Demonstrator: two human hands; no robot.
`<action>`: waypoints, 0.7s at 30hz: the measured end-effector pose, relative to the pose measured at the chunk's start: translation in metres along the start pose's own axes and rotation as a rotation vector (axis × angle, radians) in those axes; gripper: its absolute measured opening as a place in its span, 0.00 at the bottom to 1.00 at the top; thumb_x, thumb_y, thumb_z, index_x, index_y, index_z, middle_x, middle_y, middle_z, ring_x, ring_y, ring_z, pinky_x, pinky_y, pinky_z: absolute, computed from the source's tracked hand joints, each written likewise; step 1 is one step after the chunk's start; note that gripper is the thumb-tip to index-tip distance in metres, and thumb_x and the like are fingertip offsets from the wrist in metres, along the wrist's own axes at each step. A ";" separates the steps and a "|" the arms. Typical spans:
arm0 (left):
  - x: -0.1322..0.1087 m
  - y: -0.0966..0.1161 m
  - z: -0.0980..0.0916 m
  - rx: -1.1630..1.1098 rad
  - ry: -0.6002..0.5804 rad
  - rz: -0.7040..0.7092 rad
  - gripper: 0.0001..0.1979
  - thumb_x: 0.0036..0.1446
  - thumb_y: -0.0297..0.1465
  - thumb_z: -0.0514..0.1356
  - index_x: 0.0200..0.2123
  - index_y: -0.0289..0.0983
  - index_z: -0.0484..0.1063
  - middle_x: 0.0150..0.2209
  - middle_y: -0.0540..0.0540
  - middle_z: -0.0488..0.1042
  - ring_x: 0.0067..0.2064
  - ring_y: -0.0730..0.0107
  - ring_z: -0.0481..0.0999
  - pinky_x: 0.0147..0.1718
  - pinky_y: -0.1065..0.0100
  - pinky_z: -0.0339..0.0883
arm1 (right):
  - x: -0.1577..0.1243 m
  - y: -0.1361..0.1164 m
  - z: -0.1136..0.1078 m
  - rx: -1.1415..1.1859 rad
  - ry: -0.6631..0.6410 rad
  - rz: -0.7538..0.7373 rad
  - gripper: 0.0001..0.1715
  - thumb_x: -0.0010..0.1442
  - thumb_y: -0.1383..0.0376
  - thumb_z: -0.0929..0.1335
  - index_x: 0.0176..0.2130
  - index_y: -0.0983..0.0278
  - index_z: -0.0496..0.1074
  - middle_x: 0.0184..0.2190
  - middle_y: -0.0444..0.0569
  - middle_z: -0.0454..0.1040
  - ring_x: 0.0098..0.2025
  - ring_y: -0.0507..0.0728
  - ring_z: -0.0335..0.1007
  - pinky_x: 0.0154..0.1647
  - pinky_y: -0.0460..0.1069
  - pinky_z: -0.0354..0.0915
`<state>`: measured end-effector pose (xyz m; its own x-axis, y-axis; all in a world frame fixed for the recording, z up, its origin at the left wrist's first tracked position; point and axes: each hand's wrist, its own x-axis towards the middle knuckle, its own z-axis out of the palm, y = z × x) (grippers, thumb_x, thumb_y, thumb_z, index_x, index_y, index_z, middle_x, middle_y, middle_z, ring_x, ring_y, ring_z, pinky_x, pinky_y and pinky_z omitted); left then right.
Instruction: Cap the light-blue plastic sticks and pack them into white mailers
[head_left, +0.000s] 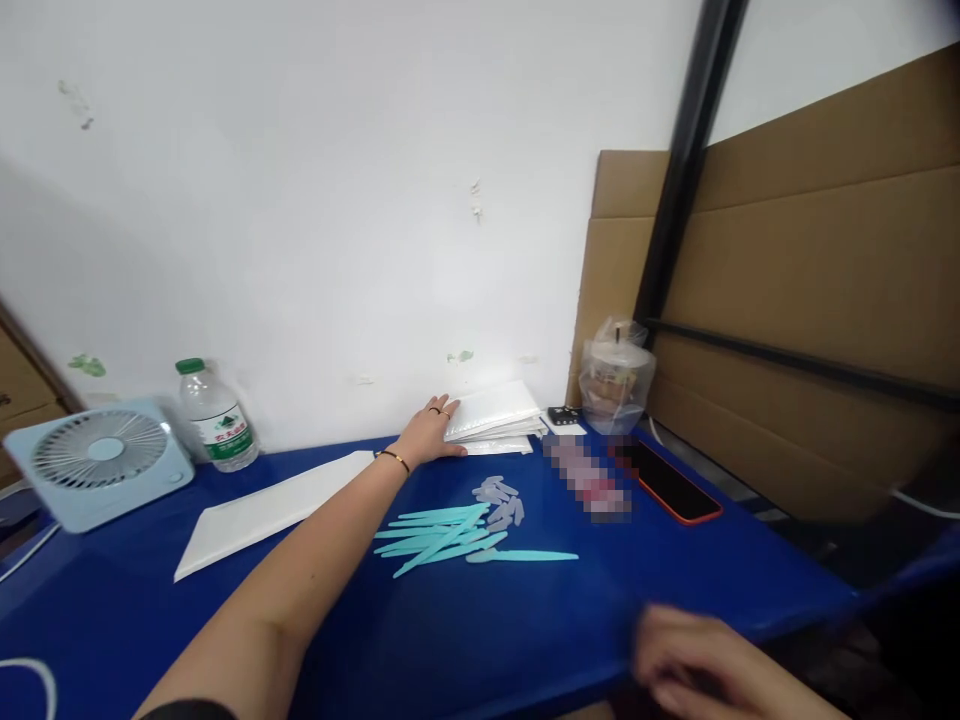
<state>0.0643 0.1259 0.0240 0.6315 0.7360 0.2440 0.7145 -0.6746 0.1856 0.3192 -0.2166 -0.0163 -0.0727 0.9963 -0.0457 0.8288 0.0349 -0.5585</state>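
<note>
My left hand [429,432] reaches to the back of the table and touches the left end of a stack of white padded envelopes [495,412]. Its fingers and thumb are apart. In front of the stack lie several slim teal sticks [431,538], which look like eyebrow razors, and a small pile of translucent caps [501,500]. One teal stick [536,555] points right, apart from the pile. A single white envelope [262,510] lies flat behind my left forearm. My right hand [694,655] is by the front edge at lower right, its fingers smeared by motion.
A light-blue fan [97,460] and a water bottle [217,420] stand at the left. On the right are a phone with an orange edge [675,485], a bagged drink cup [616,385] and a small black object [562,415]. Cardboard [817,240] and a black post [686,150] bound that side.
</note>
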 end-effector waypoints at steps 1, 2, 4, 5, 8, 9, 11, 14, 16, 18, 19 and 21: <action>0.008 -0.005 0.006 -0.051 -0.026 0.003 0.51 0.38 0.44 0.68 0.63 0.32 0.53 0.64 0.32 0.51 0.64 0.47 0.52 0.60 0.58 0.49 | 0.018 -0.012 -0.001 -0.016 0.010 -0.055 0.12 0.59 0.56 0.65 0.43 0.51 0.73 0.44 0.50 0.70 0.47 0.59 0.70 0.43 0.51 0.67; 0.014 -0.009 0.009 -0.103 -0.039 0.000 0.48 0.39 0.42 0.68 0.62 0.33 0.55 0.63 0.33 0.55 0.63 0.48 0.56 0.59 0.59 0.50 | 0.037 -0.025 0.000 -0.041 0.033 -0.106 0.14 0.59 0.57 0.65 0.45 0.53 0.71 0.45 0.50 0.69 0.46 0.58 0.70 0.44 0.51 0.67; 0.021 -0.015 0.008 -0.171 -0.051 -0.005 0.41 0.43 0.41 0.65 0.60 0.33 0.60 0.60 0.35 0.61 0.59 0.51 0.62 0.57 0.61 0.54 | 0.074 -0.047 0.005 -0.290 0.099 -0.292 0.16 0.60 0.62 0.63 0.48 0.60 0.69 0.45 0.53 0.69 0.42 0.59 0.70 0.40 0.51 0.68; 0.022 -0.018 0.006 -0.195 -0.052 -0.009 0.37 0.46 0.42 0.64 0.59 0.34 0.62 0.59 0.36 0.64 0.57 0.52 0.65 0.56 0.61 0.56 | 0.090 -0.055 0.009 -0.436 0.096 -0.350 0.14 0.60 0.65 0.63 0.46 0.63 0.69 0.43 0.54 0.70 0.39 0.58 0.71 0.36 0.51 0.67; 0.021 -0.025 -0.004 -0.266 -0.042 -0.025 0.29 0.53 0.44 0.57 0.55 0.35 0.67 0.55 0.39 0.69 0.54 0.55 0.69 0.53 0.63 0.60 | 0.119 -0.070 0.019 -0.753 0.047 -0.478 0.13 0.55 0.77 0.61 0.38 0.68 0.70 0.35 0.54 0.72 0.28 0.55 0.69 0.24 0.47 0.62; 0.020 -0.026 -0.007 -0.283 -0.032 -0.028 0.27 0.55 0.45 0.54 0.53 0.35 0.68 0.54 0.39 0.70 0.54 0.56 0.69 0.53 0.64 0.60 | 0.122 -0.071 0.021 -0.810 0.028 -0.514 0.14 0.53 0.79 0.61 0.37 0.69 0.70 0.33 0.54 0.72 0.27 0.55 0.69 0.23 0.47 0.61; 0.015 -0.027 -0.013 -0.342 0.015 -0.057 0.26 0.59 0.46 0.50 0.51 0.33 0.70 0.51 0.38 0.72 0.51 0.56 0.70 0.50 0.63 0.62 | 0.123 -0.071 0.020 -0.857 -0.012 -0.561 0.14 0.50 0.79 0.62 0.36 0.70 0.70 0.31 0.55 0.72 0.28 0.57 0.69 0.22 0.48 0.59; 0.000 -0.023 -0.027 -0.599 0.115 -0.178 0.26 0.58 0.47 0.51 0.50 0.33 0.69 0.46 0.38 0.73 0.46 0.57 0.71 0.39 0.64 0.70 | 0.115 -0.068 0.008 -0.776 -0.040 -0.545 0.11 0.50 0.74 0.64 0.36 0.69 0.70 0.31 0.54 0.73 0.27 0.57 0.69 0.24 0.49 0.59; -0.017 -0.016 -0.041 -0.839 0.132 -0.232 0.26 0.55 0.47 0.55 0.50 0.34 0.68 0.44 0.39 0.72 0.43 0.60 0.71 0.30 0.68 0.71 | 0.110 -0.069 -0.005 -0.576 -0.007 -0.512 0.07 0.51 0.73 0.64 0.33 0.67 0.68 0.31 0.52 0.72 0.27 0.56 0.68 0.26 0.49 0.60; -0.044 -0.007 -0.058 -1.019 0.076 -0.219 0.26 0.54 0.47 0.56 0.49 0.34 0.67 0.39 0.42 0.72 0.38 0.64 0.71 0.26 0.70 0.71 | 0.107 -0.073 -0.019 -0.223 0.071 -0.469 0.05 0.54 0.72 0.62 0.32 0.64 0.65 0.28 0.47 0.70 0.27 0.54 0.67 0.26 0.47 0.60; -0.060 -0.001 -0.066 -1.079 0.041 -0.222 0.26 0.54 0.47 0.57 0.49 0.34 0.68 0.37 0.43 0.71 0.35 0.67 0.71 0.25 0.70 0.71 | 0.106 -0.077 -0.026 0.001 0.110 -0.450 0.04 0.56 0.71 0.62 0.33 0.63 0.64 0.27 0.45 0.68 0.26 0.53 0.67 0.26 0.47 0.60; -0.098 0.010 -0.079 -1.164 -0.021 -0.229 0.26 0.54 0.47 0.58 0.49 0.35 0.67 0.34 0.46 0.70 0.31 0.71 0.70 0.22 0.73 0.70 | 0.107 -0.090 -0.037 0.462 0.152 -0.440 0.01 0.60 0.67 0.62 0.36 0.61 0.62 0.25 0.42 0.66 0.23 0.51 0.66 0.23 0.46 0.61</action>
<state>-0.0145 0.0430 0.0775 0.5370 0.8398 0.0793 0.1142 -0.1655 0.9796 0.2571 -0.1102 0.0599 -0.2431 0.8977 0.3675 0.4131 0.4386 -0.7981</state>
